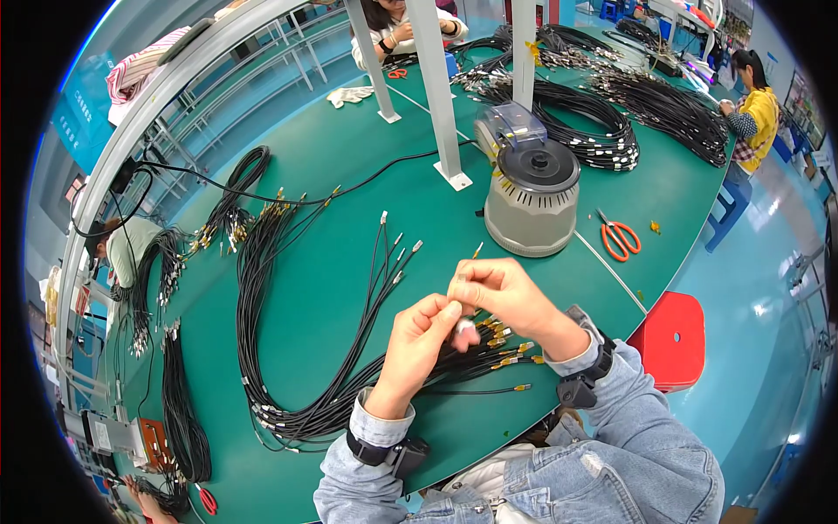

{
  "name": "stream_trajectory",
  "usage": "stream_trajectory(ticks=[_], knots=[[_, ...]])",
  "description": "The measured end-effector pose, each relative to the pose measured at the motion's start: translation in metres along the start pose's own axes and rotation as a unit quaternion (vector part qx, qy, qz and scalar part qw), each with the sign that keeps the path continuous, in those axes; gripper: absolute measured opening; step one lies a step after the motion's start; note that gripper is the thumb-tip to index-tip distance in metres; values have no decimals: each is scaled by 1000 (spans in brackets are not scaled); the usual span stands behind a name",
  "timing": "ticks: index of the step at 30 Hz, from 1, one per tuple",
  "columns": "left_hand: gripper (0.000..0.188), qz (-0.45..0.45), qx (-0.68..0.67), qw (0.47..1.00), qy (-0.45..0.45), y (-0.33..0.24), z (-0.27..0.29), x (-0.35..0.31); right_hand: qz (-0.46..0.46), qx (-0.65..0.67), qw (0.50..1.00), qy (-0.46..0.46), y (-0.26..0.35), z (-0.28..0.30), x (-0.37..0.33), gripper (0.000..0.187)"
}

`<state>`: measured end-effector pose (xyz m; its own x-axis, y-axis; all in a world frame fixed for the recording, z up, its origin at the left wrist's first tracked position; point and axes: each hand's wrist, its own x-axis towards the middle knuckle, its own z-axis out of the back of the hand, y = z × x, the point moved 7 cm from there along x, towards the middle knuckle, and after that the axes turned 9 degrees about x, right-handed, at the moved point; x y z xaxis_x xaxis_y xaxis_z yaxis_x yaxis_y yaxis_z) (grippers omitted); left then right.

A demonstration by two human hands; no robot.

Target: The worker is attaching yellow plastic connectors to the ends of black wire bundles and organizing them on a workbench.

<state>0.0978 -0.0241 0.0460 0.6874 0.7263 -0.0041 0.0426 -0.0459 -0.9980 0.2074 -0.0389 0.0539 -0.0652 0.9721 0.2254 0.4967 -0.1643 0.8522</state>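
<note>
My left hand and my right hand meet over the near part of the green table, thumbs and fingertips pinched together. What they pinch is too small and too covered to name. A small pinkish-white thing shows just below the fingertips; its kind is unclear. Under and beside my hands lies a long curved bundle of black cables. Yellow-tagged ends fan out to the right below my right hand. Several silver-tipped ends point away on the left.
Beyond my right hand stands a round grey tape dispenser. Orange-handled scissors lie to its right. More black cable bundles rest at left and far right. Metal posts rise from the table. A red stool stands at right; other people sit around.
</note>
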Motion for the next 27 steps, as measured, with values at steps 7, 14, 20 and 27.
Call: stream_trajectory(ticks=[7, 14, 20, 27], knots=[[20, -147, 536, 817, -155, 20, 61, 9, 78, -136, 967, -201, 25, 62, 1, 19], [19, -133, 590, 789, -109, 39, 62, -11, 123, -278, 937, -169, 24, 51, -3, 15], [17, -108, 564, 819, -11, 47, 46, -31, 136, -457, 879, -11, 20, 12, -9, 12], [17, -166, 603, 773, -106, 22, 71, -19, 108, -506, 854, 50, 17, -10, -34, 21]])
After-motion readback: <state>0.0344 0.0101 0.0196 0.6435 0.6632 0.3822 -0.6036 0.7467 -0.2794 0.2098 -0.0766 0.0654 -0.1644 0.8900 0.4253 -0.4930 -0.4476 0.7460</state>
